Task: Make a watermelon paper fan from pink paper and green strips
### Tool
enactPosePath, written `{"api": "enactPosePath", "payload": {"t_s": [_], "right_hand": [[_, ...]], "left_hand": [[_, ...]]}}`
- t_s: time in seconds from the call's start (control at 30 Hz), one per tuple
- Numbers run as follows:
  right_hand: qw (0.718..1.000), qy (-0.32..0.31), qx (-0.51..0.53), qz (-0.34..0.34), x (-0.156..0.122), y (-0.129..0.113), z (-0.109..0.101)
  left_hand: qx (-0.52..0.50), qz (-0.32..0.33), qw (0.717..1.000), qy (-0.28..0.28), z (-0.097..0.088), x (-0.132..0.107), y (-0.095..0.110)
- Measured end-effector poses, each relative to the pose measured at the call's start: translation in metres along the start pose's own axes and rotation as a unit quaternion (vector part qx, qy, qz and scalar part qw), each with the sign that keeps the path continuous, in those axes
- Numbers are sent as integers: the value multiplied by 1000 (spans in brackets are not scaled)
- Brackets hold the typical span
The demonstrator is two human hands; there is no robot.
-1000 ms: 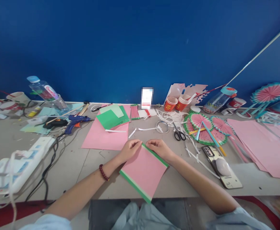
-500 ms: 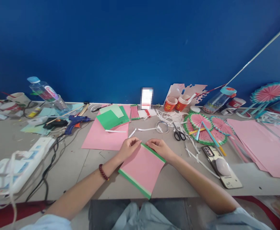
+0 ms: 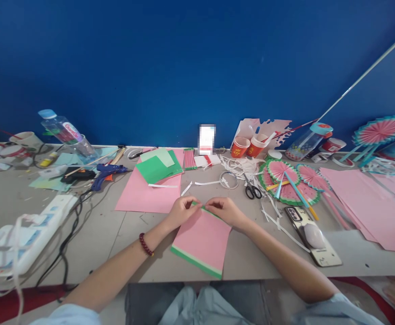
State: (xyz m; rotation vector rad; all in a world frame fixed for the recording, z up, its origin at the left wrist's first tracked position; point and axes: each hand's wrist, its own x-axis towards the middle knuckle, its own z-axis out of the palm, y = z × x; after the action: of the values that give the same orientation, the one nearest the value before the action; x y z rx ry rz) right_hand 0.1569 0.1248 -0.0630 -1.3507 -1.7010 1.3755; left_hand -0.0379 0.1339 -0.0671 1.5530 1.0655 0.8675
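Green-edged pink sheet (image 3: 202, 239) at lower centre of frame, over table (image 3: 99, 216). Left hand (image 3: 181, 212) pinching its upper edge; right hand (image 3: 229, 212) pinching same edge, just beside. Black-handled scissors (image 3: 251, 186) right of centre, green paper (image 3: 152, 169) left of centre.

The paper sheet (image 3: 202, 239) lies between the hands and the near edge of the table (image 3: 136, 257), with scissors (image 3: 252, 192) beyond it to the right. At left, a power strip (image 3: 50, 223) sits nearer than a glue gun (image 3: 107, 172); at right, a phone (image 3: 329, 258) bears what may be a mouse (image 3: 314, 236), paper fans (image 3: 281, 174) behind.
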Motion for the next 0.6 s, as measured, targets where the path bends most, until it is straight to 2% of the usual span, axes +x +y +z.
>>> {"api": "enactPosePath", "payload": {"t_s": [0.27, 0.6], "right_hand": [[993, 40, -91, -59, 3, 3, -7], [987, 61, -119, -86, 3, -3, -7]], "left_hand": [[-31, -17, 998, 46, 1, 0, -4], [-23, -22, 997, 64, 2, 1, -1]]}}
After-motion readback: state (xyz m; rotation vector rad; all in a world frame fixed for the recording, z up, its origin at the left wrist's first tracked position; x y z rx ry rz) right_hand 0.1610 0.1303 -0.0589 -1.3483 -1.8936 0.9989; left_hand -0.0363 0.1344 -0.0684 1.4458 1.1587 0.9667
